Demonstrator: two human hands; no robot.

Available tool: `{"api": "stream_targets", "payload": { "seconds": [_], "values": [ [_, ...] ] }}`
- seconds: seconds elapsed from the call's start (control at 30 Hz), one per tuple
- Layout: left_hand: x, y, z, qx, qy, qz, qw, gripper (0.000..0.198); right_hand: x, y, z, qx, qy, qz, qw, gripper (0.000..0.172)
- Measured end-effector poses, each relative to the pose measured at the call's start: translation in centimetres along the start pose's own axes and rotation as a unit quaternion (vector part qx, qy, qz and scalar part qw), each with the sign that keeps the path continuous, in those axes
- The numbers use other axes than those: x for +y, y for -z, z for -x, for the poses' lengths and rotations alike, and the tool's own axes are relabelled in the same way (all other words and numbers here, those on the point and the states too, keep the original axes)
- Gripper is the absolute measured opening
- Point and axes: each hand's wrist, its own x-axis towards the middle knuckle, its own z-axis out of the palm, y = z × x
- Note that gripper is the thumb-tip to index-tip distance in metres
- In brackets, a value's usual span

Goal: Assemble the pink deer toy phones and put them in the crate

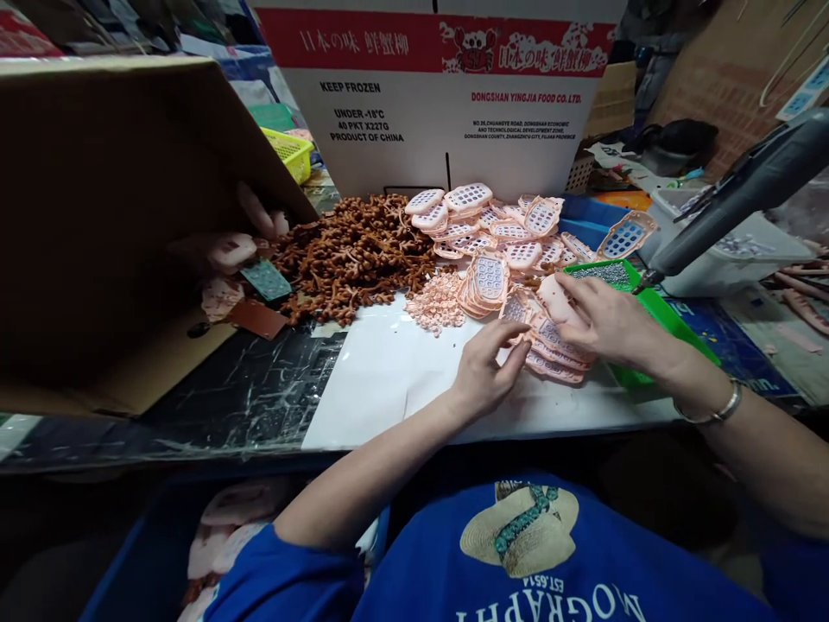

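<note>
My right hand [612, 321] grips a smooth pale-pink plastic shell [558, 301] above a stack of similar pieces. To its left, my left hand [487, 370] is curled, thumb and forefinger slightly apart, with nothing visible between them. Its fingertips are beside the stack of pink shells with keypad-like grids [558, 361]. Behind the hands lies a heap of pink grid-faced shells [489, 226]. Small pink pieces [440, 302] form a pile left of them. A larger mound of brown knobbly pieces [363, 255] lies farther left.
A green tray [680, 333] with small metal screws [602, 275] stands on the right. Over it hangs a dark power screwdriver [731, 194]. A white tub [725, 250] is behind. An open cardboard box [148, 363] lies at left; a printed white carton [420, 130] stands at the back.
</note>
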Motion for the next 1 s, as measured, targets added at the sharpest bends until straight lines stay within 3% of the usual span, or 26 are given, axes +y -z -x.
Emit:
{"api": "stream_targets", "payload": {
  "seconds": [0.03, 0.1, 0.17, 0.23, 0.3, 0.47, 0.6, 0.7, 0.87, 1.0],
  "values": [
    [0.4, 0.1, 0.2, 0.005, 0.075, 0.079, 0.994, 0.028, -0.3, 0.4, 0.5, 0.021, 0.020, -0.034, 0.999, 0.068],
    [1.1, 0.0, 0.6, -0.017, 0.185, 0.245, 0.951, 0.046, -1.2, 0.9, 1.7, 0.037, 0.071, -0.121, 0.989, 0.068],
    [1.7, -0.1, 1.0, -0.045, 0.223, 0.371, 0.900, 0.060, -2.1, 0.8, 3.0, 0.028, 0.115, -0.191, 0.974, 0.069],
    [2.1, -0.1, 1.5, -0.048, 0.223, 0.422, 0.877, 0.063, -2.9, 0.3, 4.2, 0.024, 0.142, -0.221, 0.964, 0.070],
    [2.5, 0.0, 2.3, -0.042, 0.215, 0.416, 0.883, 0.062, -3.4, -0.5, 5.1, 0.034, 0.157, -0.230, 0.960, 0.072],
    [3.5, 0.2, 4.5, -0.050, 0.156, 0.288, 0.943, 0.055, -4.8, -2.2, 6.4, 0.059, 0.185, -0.201, 0.960, 0.070],
    [4.1, 0.3, 5.6, -0.029, 0.098, 0.183, 0.978, 0.056, -6.2, -3.6, 7.5, 0.149, 0.202, -0.122, 0.960, 0.071],
    [4.5, 1.2, 6.2, -0.034, 0.079, 0.119, 0.989, 0.050, -6.4, -4.0, 8.0, 0.185, 0.178, -0.171, 0.951, 0.069],
    [5.5, 3.4, 7.1, -0.168, 0.081, 0.099, 0.977, 0.041, -5.9, -3.0, 7.9, 0.080, 0.059, -0.402, 0.910, 0.027],
    [5.6, 3.5, 7.8, -0.152, 0.141, 0.158, 0.965, 0.038, -6.2, -2.8, 7.5, -0.022, 0.002, -0.517, 0.856, 0.021]
  ]
}}
